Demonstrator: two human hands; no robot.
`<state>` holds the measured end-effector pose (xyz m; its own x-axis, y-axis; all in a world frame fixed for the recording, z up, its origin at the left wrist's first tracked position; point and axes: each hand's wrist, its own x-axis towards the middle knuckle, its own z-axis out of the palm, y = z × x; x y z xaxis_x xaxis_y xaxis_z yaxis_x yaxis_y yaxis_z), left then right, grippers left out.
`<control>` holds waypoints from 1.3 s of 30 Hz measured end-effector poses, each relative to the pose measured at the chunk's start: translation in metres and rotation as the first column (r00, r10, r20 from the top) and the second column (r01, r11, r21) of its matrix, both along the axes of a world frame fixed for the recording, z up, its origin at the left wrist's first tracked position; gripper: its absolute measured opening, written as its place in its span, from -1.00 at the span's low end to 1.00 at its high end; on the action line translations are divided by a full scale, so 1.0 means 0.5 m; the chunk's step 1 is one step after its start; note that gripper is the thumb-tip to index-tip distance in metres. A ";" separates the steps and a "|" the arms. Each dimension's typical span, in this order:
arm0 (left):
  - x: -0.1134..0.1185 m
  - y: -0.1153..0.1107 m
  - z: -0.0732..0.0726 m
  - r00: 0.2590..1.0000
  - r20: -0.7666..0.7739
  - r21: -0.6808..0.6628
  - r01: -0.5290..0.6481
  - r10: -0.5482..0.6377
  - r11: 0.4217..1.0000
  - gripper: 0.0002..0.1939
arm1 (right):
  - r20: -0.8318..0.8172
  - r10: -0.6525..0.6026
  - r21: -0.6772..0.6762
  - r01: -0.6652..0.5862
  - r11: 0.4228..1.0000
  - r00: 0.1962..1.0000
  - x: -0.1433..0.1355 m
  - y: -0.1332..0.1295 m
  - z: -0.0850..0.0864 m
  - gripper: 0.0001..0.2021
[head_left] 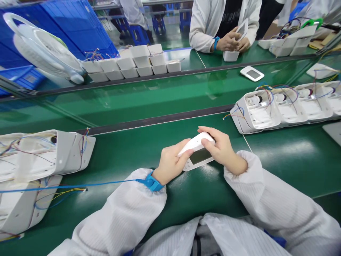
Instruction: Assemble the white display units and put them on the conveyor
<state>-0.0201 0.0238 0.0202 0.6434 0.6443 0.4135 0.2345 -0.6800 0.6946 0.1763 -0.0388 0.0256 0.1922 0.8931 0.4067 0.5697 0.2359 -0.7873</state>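
Both of my hands grip a white plastic housing (196, 142) just above the green bench. Below it shows a white panel with a dark display (201, 156); whether the two are joined I cannot tell. My left hand (174, 158) pinches the left end, thumb over the near side. On the right end, my right hand (220, 145) presses with its thumb, fingers curled round the far side. A blue wrist strap (153, 181) with a blue cord circles my left wrist.
White casings with loose wires (255, 110) stand in a row at right, and more wired casings (61, 153) are stacked at left. Beyond a dark rail lies another display panel (252, 73). White boxes (133, 62) stand near a pale fan (45, 46). Across the bench, a co-worker's hands (231, 41) hold white parts.
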 end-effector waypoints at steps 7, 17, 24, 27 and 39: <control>0.000 -0.008 -0.003 1.000 -0.022 0.083 0.014 -0.012 0.996 -0.66 | 0.091 -0.067 0.027 0.065 0.998 0.994 -0.004 -0.004 0.012 -0.71; 0.001 -0.015 -0.012 1.000 -0.001 -0.014 0.000 0.000 1.000 -0.64 | 0.043 -0.040 -0.012 0.041 0.999 0.998 0.004 0.001 0.009 -0.69; 0.008 -0.003 -0.027 0.956 0.171 -0.338 -0.169 0.237 0.926 -0.62 | 0.149 0.011 -0.171 0.015 0.985 0.989 0.013 0.013 0.000 -0.50; 0.009 -0.010 -0.028 0.959 0.170 -0.365 -0.152 0.227 0.918 -0.61 | 0.192 0.020 -0.202 0.019 0.979 0.981 0.017 0.015 0.012 -0.52; 0.007 0.018 -0.044 0.902 0.308 -0.439 -0.148 0.303 0.886 -0.53 | -0.315 0.140 -0.088 -0.176 0.980 0.939 0.009 0.030 -0.032 -0.39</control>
